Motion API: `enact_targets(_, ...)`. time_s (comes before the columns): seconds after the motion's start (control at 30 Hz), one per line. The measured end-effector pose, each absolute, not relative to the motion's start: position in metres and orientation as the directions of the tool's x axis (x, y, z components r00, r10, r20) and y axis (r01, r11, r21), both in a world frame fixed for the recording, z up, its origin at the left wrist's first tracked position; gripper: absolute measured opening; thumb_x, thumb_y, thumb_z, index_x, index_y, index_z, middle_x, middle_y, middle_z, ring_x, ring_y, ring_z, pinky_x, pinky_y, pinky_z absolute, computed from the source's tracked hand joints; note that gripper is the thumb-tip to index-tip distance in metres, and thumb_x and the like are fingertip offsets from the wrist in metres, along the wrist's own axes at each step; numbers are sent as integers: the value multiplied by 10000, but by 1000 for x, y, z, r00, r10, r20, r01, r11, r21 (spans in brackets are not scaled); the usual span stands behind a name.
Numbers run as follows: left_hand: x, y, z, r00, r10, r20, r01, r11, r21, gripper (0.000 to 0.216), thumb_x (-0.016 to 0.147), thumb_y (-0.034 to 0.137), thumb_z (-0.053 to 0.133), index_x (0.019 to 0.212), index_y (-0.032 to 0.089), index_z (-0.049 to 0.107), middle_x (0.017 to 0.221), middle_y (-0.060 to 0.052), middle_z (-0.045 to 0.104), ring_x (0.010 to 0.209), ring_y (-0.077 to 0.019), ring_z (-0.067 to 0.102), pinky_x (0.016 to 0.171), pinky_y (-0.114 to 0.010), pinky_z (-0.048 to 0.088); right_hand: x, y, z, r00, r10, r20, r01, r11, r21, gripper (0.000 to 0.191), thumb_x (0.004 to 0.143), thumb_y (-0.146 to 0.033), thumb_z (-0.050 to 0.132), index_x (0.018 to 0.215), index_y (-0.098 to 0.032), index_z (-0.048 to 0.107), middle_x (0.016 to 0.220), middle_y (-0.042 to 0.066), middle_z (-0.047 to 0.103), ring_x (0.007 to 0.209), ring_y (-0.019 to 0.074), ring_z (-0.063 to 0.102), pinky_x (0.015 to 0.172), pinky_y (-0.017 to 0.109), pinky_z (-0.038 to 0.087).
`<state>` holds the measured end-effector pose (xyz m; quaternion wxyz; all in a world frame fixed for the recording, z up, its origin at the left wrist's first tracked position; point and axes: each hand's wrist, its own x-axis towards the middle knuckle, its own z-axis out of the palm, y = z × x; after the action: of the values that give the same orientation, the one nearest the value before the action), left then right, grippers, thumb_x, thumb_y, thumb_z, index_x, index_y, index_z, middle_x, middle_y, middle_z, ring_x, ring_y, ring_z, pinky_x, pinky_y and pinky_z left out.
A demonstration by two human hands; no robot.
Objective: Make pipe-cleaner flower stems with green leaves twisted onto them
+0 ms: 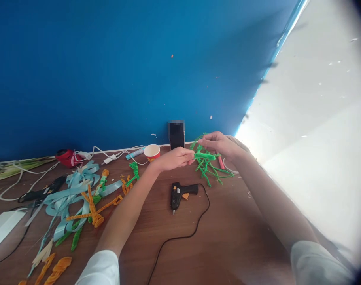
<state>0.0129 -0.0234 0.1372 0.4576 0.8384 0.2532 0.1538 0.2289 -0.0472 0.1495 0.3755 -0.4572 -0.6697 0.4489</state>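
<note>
My left hand (180, 158) is closed in a pinch on the end of a folded green pipe cleaner (208, 156), which points to the right. Just beyond it, my right hand (218, 143) pinches a thin green strand that curves up by its fingertips. Behind and below both hands lies a tangle of loose green pipe cleaners (210, 172), partly covered by the held piece. A black glue gun (180, 194) rests on the table nearer to me, nozzle towards me, its cord running to the front edge.
A paper cup (152, 152) and a phone (177, 135) stand near the blue wall. To the left lie light-blue ribbon (68, 198), orange pipe-cleaner pieces (95, 215), a second glue gun (46, 190), white cables and a white box (5, 227). A pink stick (221, 162) lies by the tangle.
</note>
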Motion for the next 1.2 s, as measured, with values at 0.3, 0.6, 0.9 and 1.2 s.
enact_targets(0.3, 22, -42, 131, 519, 834, 188, 844, -534, 38, 328, 918, 293, 350, 912, 197, 664, 807, -145, 685, 744, -287, 648, 650, -338, 371, 197, -64, 150, -263, 914, 311, 595, 407, -693, 414, 886, -433, 476, 561, -184, 411, 535, -35, 336, 517, 91, 273, 521, 274, 212)
enact_targets(0.6, 24, -35, 134, 162, 883, 440, 821, -368, 436, 389, 968, 383, 267, 833, 200, 583, 726, -78, 653, 715, -212, 605, 631, -289, 349, 186, -74, 152, -288, 883, 372, 574, 470, -671, 363, 924, -380, 423, 624, -177, 448, 570, -34, 376, 551, 97, 306, 556, 266, 234)
enact_targets(0.9, 28, -29, 132, 238, 916, 324, -62, -319, 946, 381, 916, 511, 410, 744, 177, 479, 475, 67, 330, 387, -55, 263, 403, -210, 187, 189, -64, 146, -233, 948, 218, 276, 280, -920, 412, 896, -489, 479, 625, -179, 466, 509, -50, 348, 486, 83, 299, 488, 251, 232)
enact_targets(1.2, 25, -19, 125, 314, 900, 301, -49, -301, 952, 377, 910, 504, 423, 751, 173, 510, 470, 61, 375, 387, -53, 284, 382, -195, 191, 204, -53, 141, -199, 965, 169, 67, 186, -980, 365, 815, -512, 603, 678, -174, 591, 610, -21, 450, 529, 83, 393, 471, 242, 239)
